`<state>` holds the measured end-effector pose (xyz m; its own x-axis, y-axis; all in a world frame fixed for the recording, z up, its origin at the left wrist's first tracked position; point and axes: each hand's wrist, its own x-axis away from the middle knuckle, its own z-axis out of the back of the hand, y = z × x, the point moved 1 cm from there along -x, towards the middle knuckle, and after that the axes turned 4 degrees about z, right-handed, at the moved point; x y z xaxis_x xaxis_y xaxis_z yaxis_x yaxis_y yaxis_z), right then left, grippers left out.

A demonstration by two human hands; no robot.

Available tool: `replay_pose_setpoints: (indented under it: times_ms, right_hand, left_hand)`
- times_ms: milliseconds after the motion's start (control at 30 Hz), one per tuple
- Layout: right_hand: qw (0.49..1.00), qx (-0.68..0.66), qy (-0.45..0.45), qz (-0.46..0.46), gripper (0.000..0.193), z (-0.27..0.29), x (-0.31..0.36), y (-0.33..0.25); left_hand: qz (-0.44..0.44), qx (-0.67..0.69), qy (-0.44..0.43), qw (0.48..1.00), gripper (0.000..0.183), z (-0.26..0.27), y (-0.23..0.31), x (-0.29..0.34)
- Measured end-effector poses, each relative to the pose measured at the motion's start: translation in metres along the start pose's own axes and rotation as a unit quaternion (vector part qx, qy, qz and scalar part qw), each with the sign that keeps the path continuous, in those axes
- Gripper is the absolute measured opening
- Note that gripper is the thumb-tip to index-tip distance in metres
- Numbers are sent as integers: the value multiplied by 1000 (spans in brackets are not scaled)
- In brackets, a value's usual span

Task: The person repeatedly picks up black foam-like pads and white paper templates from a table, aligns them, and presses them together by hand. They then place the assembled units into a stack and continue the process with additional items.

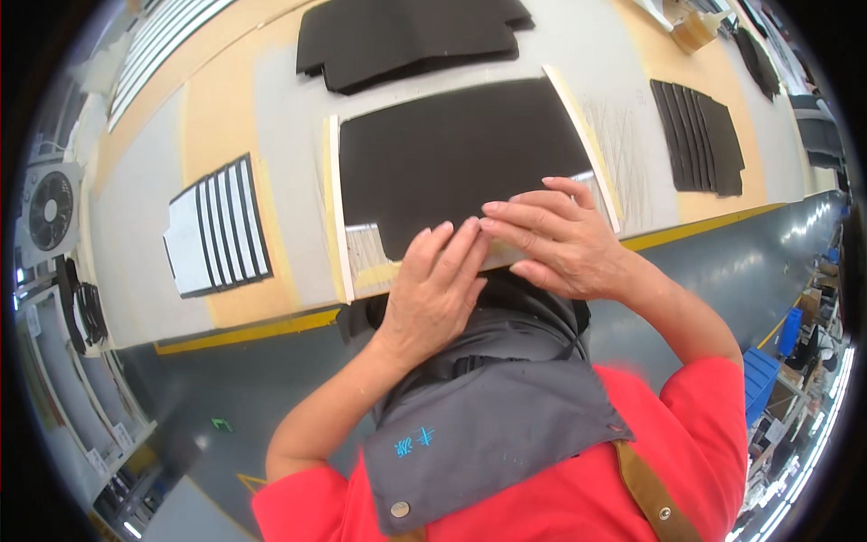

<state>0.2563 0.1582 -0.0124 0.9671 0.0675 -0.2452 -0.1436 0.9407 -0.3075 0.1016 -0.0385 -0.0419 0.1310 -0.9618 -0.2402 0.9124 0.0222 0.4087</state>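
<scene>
A flat black sheet (461, 149) with cut-out near corners lies on the table in front of me, between two pale strips (335, 208) fixed along its sides. My left hand (432, 291) reaches over the sheet's near edge, its fingers stretched out and close together. From the right, my right hand (564, 242) comes over the same edge with fingers extended and thumb apart. The fingertips of both hands meet near the middle. No held thing shows in either hand; what lies beneath the fingers is hidden.
A stack of black sheets (406, 41) lies beyond. Fanned white pieces with dark edges (221, 230) are at left, fanned black pieces (697, 137) at right. A small tan container (695, 32) stands far right. Yellow tape (253, 331) lines the table's near edge. A fan (50, 210) is at far left.
</scene>
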Motion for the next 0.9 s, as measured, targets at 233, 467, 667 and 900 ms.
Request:
replay_pose_setpoints:
  times_ms: [233, 467, 667, 900]
  right_hand:
    - [996, 24, -77, 41, 54, -12, -29, 43]
    - [992, 125, -15, 18, 51, -21, -75, 103]
    - [983, 176, 29, -41, 50, -25, -86, 106]
    - [989, 100, 100, -32, 40, -11, -69, 89]
  left_hand:
    - [1, -42, -30, 999, 66, -1, 3, -1]
    - [3, -52, -46, 998, 66, -2, 3, 1]
    - [7, -60, -45, 997, 66, -2, 3, 1]
    - [54, 45, -58, 996, 63, 17, 10, -12]
